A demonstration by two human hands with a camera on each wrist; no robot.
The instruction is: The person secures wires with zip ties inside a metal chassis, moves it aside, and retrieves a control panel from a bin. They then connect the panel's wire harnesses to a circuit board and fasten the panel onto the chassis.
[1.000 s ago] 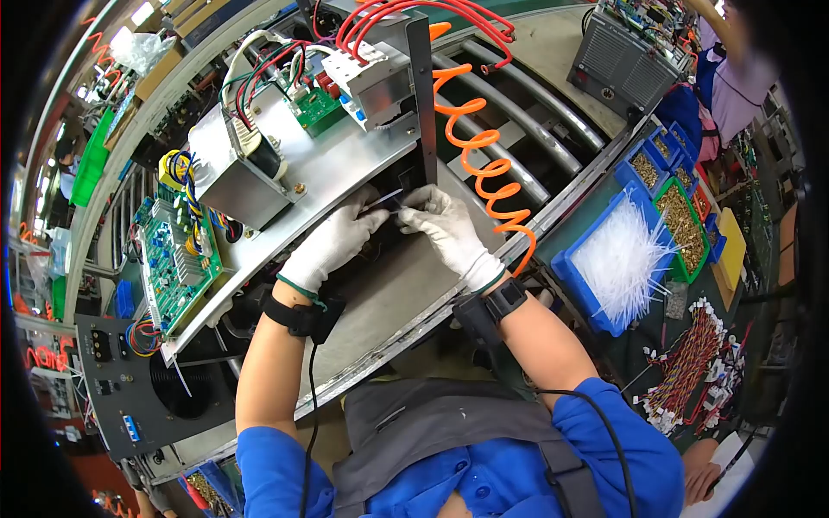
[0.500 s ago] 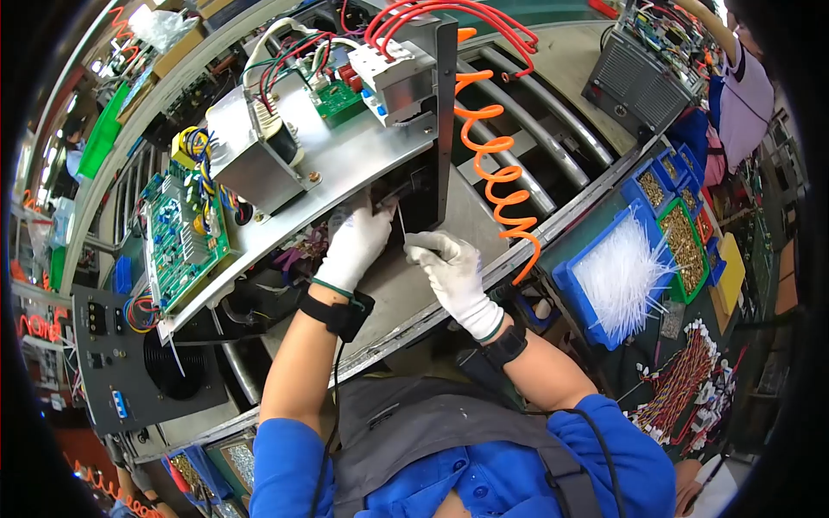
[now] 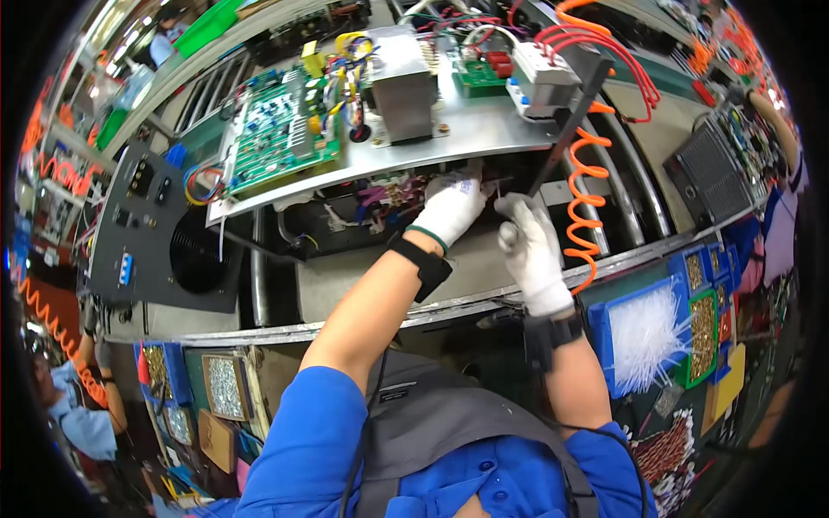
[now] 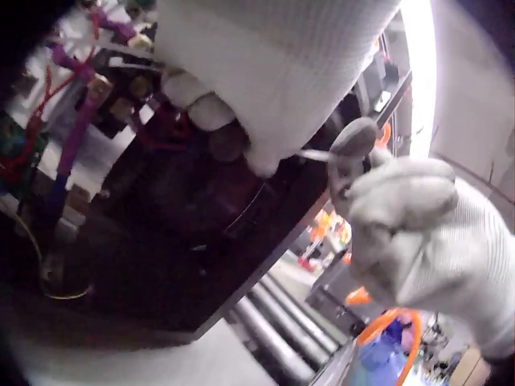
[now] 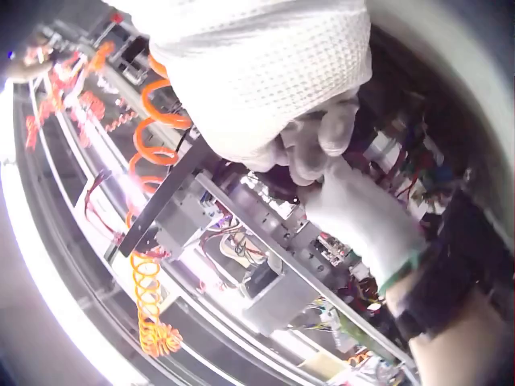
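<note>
We look midway: right hand (image 4: 426, 221) pinches thin white plastic strip (image 4: 315, 154), not cinched; left hand's (image 4: 261, 68) grip hidden, can't tell.

We're looking across metal rollers (image 3: 637, 194) that run between pale metal rails (image 3: 345, 328), and on our right we've got a dark green desk (image 3: 641, 416) with blue bins (image 3: 606, 345) along it. Up at the far left we spot a green crate (image 3: 205, 30); lower left, a person in light blue (image 3: 82, 423). We catch a bright white strip of light (image 4: 422, 76) glaring in the left wrist view, the room's edges blurred.
</note>
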